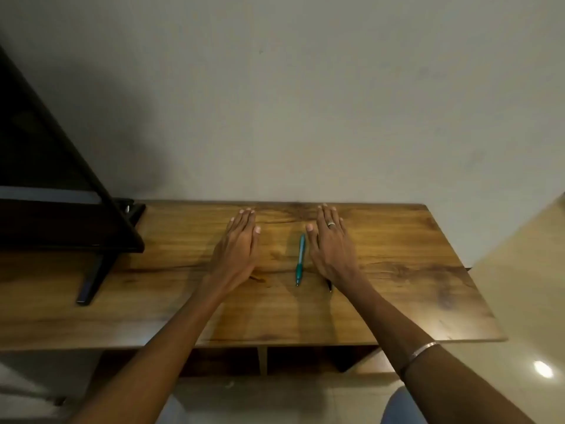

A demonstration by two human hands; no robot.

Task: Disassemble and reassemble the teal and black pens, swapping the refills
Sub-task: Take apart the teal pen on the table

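Observation:
A teal pen (300, 260) lies whole on the wooden table (412, 270), its tip toward me, between my two hands. Only the tip end of the black pen (329, 284) shows; my right hand (331, 246) covers the remainder. That hand lies flat, fingers straight, a ring on one finger, just right of the teal pen. My left hand (240, 244) also lies flat with straight fingers, well left of the teal pen and holding nothing.
A dark monitor (55, 166) on a black stand (91, 280) fills the table's left end. A plain wall runs behind the table. Shelf compartments (299, 359) sit under the front edge, with pale floor to the right.

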